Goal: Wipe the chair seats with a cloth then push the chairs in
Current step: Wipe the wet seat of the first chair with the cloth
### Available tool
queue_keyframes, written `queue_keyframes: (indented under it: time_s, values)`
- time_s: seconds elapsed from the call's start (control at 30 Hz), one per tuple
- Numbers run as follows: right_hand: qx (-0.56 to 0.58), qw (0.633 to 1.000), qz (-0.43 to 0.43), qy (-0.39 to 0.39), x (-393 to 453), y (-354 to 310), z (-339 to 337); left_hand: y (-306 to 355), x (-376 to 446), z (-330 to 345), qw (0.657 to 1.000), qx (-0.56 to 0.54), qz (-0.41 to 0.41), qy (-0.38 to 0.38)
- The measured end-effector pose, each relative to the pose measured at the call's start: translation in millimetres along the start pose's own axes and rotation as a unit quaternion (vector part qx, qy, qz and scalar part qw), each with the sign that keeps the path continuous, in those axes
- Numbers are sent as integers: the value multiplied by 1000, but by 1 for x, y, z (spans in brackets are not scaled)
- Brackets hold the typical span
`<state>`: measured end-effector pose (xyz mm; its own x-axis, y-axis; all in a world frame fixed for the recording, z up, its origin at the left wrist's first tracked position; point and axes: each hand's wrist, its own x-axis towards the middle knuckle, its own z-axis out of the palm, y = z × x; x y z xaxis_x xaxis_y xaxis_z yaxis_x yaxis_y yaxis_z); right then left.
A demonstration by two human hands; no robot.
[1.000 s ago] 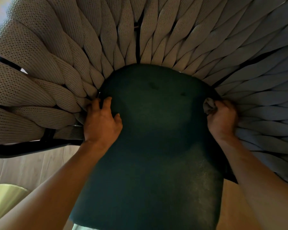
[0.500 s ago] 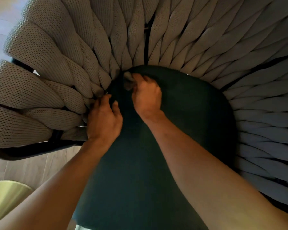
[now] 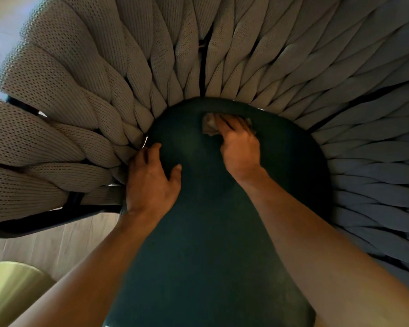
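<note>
A chair fills the view, with a dark green seat [image 3: 208, 244] and a wrap-around back of thick grey woven bands [image 3: 85, 86]. My right hand [image 3: 240, 147] presses a small grey cloth [image 3: 209, 125] onto the back of the seat, near where it meets the bands; its fingers curl over the cloth, which shows only at their tips. My left hand [image 3: 151, 182] rests flat on the seat's left edge, fingers spread, fingertips against the woven bands.
A black metal frame tube [image 3: 45, 220] runs under the left armrest. Pale wood floor [image 3: 57, 244] shows at lower left, beside a rounded brass-coloured object [image 3: 7, 291] in the bottom-left corner.
My right hand swept the cloth from the seat's right edge to the back left, then returned toward the back middle. My left hand stayed on the left edge.
</note>
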<state>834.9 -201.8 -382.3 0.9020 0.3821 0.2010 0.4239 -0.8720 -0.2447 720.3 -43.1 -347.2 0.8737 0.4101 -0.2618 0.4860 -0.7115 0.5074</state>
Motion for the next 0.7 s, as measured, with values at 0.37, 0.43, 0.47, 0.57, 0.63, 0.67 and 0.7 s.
queue_keyframes:
  time_s: [0.37, 0.43, 0.47, 0.57, 0.63, 0.67, 0.7]
  values:
    - [-74, 985, 144, -66, -52, 126, -50, -4, -14, 11, 997, 49, 6, -66]
    - [-65, 979, 185, -62, -60, 137, -56, -5, -14, 11, 996, 56, 12, -66]
    - [-61, 976, 201, -61, -63, 139, -59, -5, -14, 11, 996, 61, 15, -67]
    - [-30, 971, 233, -45, -61, 137, -60, -5, -13, 11, 995, 74, 15, -69]
    - [2, 966, 257, -15, -50, 128, -55, -4, -12, 12, 994, 78, 18, -69]
    - [14, 966, 259, -3, -42, 121, -51, -4, -12, 11, 994, 78, 19, -70]
    - [18, 968, 250, 1, -33, 112, -46, -3, -12, 11, 994, 75, 17, -72]
